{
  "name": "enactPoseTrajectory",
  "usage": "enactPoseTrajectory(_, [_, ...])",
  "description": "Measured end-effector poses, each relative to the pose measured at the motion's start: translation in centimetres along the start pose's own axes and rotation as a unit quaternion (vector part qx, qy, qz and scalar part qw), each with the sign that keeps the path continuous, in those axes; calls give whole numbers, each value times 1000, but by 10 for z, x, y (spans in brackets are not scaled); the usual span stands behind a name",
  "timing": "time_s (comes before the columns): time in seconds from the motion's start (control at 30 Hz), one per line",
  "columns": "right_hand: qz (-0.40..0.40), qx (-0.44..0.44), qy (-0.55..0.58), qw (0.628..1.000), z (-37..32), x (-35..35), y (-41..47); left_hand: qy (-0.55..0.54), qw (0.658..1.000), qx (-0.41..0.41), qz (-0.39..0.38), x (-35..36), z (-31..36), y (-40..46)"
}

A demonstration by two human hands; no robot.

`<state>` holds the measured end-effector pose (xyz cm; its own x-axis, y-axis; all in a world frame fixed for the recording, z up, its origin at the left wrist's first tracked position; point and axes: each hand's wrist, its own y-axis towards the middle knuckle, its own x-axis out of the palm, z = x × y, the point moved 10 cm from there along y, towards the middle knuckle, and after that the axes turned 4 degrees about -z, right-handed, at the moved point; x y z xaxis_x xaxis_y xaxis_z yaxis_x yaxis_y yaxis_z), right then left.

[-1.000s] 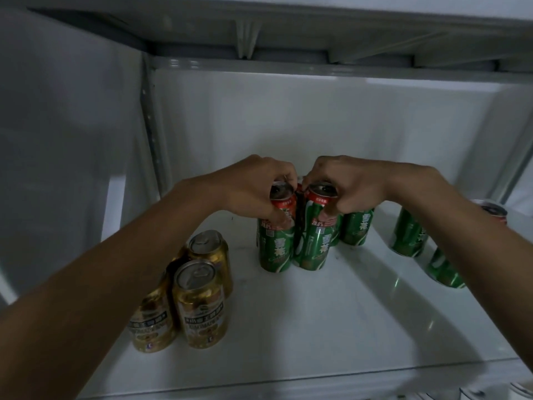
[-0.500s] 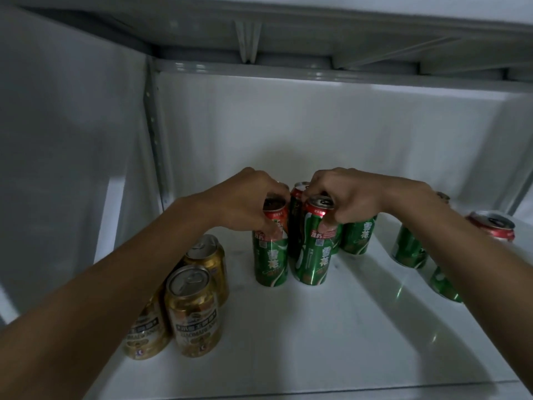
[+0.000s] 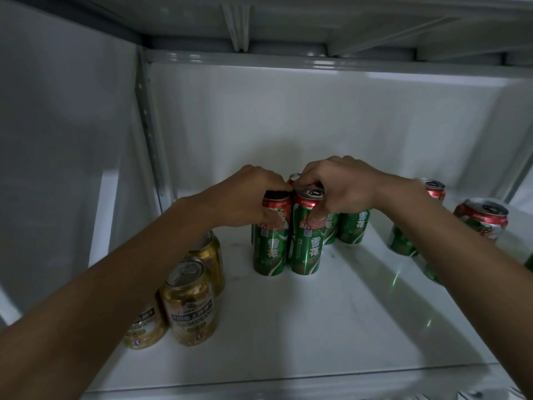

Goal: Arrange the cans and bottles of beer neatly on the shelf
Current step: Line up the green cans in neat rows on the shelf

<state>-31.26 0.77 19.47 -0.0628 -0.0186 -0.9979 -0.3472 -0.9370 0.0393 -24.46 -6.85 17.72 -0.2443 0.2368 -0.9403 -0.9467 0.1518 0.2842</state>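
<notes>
Three gold cans stand at the left. At least seven green cans with red tops show; arms hide parts, so the count may run higher. Two hands reach in.

We note the shelf: a smooth, glossy white board, faintly veined like marble, throwing back green glints. The green cans are printed metal with a satin sheen and bare silvery tops; the gold cans look like brushed metallic foil, shinier on their lids. The upright post is painted metal, semi-gloss, pierced with holes. The back wall seems a matt white panel, though dim light leaves us unsure.
</notes>
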Motion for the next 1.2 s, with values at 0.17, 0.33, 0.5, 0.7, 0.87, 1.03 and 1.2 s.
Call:
enactPoseTrajectory(0.17, [32,-6,35,999,2,3,-9,37,999,-10,15,2,-1,-3])
enactPoseTrajectory(0.33, [60,3,58,997,4,4,-15,32,999,-26,14,3,0,-5])
enactPoseTrajectory(0.5, [71,-10,112,991,6,5,-23,2,1000,-26,18,2,2,-9])
enactPoseTrajectory(0.7, [219,56,180,957,69,-49,-76,-27,989,20,144,-37,24,-11])
enactPoseTrajectory(0.87, [277,186,143,932,149,-63,-131,-35,991,49,122,-31,66,29])
enactPoseTrajectory(1.03, [178,242,129,945,201,-34,-164,-48,991,78,96,-3,123,82])
enactPoseTrajectory(1.2, [30,239,168,956,229,0,-184,-67,994,64,65,28,154,147])
